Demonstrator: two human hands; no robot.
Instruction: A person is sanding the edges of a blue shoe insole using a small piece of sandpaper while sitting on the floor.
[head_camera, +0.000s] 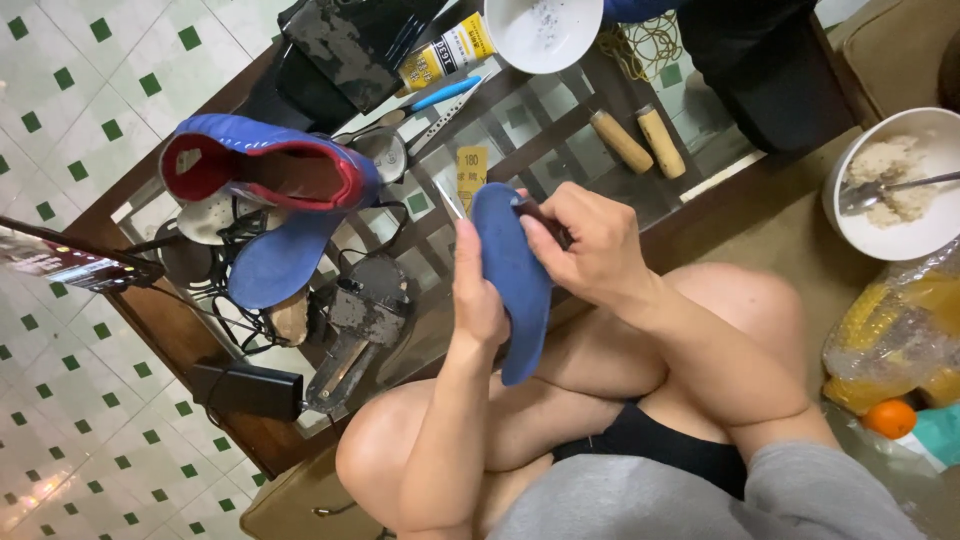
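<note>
Seated over my crossed knees, I work a long, soft blue fabric insole (512, 290), held upright above my lap. My left hand (478, 300) clamps its edge between thumb and fingers; my right hand (585, 245) pinches a small dark-handled tool against its top. I judge this mid-trimming; next calls for steady pressure. The blue-and-red shoe (270, 170) rests on the glass-topped wooden table (180, 340).
</note>
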